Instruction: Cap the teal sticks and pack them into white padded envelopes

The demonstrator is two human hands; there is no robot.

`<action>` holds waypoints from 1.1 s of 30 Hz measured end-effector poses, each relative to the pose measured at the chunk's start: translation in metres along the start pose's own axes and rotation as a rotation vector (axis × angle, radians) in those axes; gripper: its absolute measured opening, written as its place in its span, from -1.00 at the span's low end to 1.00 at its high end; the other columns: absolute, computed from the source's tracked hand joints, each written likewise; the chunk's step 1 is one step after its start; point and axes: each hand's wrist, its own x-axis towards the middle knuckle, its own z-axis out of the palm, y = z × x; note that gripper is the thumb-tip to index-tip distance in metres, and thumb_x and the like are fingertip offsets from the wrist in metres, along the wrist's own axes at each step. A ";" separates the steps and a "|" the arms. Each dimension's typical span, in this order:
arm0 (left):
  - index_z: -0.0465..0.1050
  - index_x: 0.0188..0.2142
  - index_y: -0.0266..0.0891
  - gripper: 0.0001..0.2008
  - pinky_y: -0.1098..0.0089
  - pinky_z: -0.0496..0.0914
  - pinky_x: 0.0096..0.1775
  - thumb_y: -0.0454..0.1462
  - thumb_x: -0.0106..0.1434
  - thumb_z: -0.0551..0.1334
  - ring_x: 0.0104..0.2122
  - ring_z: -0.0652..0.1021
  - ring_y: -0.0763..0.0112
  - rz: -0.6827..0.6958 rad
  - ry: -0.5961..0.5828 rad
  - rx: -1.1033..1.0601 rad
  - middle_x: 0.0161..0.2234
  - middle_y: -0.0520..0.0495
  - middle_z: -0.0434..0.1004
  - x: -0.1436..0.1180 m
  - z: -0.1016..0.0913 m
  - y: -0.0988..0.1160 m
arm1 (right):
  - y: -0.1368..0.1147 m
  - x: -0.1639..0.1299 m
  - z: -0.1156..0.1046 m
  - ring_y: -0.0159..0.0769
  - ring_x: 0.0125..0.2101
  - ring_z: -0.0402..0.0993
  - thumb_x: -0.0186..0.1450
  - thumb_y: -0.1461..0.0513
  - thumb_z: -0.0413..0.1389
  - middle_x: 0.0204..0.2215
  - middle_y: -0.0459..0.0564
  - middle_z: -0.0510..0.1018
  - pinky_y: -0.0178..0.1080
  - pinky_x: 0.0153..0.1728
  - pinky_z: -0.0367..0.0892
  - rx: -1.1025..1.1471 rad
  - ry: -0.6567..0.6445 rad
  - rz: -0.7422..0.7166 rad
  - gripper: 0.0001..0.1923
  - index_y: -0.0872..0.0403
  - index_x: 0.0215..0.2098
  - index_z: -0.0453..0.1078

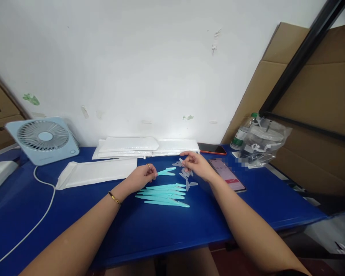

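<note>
A: State of each hand?

B: The left hand (146, 176), at centre frame, is closed on what appear to be two turquoise sticks (162, 172), their free ends spread apart. The right hand (194, 164), right of centre, appears to pinch one small translucent piece (181, 161) at the fingertips.

A: Remaining parts?

B: A row of turquoise sticks (161, 193) lies below the left hand, some overlapping. Loose translucent pieces (185, 173) are scattered beneath the right hand.

A: Hazards?

B: In my judgement, three. The pinched piece could slip, its grip being slight, and be lost among its like. The held pair could twist, being gripped at one end only. A low sweep of the right forearm could nudge the lit phone (228, 174) just beside it. Whether the stick ends are sharp cannot be determined.

A: Surface and room?

B: Blue tabletop (172, 230), smooth, so light parts may slide. White padded envelopes (126, 146) lie at its back edge. Left of frame: a pale blue fan (43, 136) and trailing white cable (50, 207). Right: a bottle (239, 138), a bagged cup (264, 140) and cardboard (319, 88). The white wall (161, 76) behind shows scuffs and peeled patches.
</note>
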 end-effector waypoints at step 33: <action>0.25 -0.38 -0.16 -0.80 0.43 0.21 -0.45 -0.12 0.25 0.00 -0.52 0.38 0.42 0.109 0.103 0.206 -0.56 0.08 0.31 -0.002 -0.006 0.007 | 0.003 -0.002 0.001 -0.39 -0.52 0.41 0.23 0.11 0.05 -0.48 -0.06 0.52 -0.30 -0.43 0.33 -0.231 -0.240 -0.111 -0.68 0.09 -0.15 0.49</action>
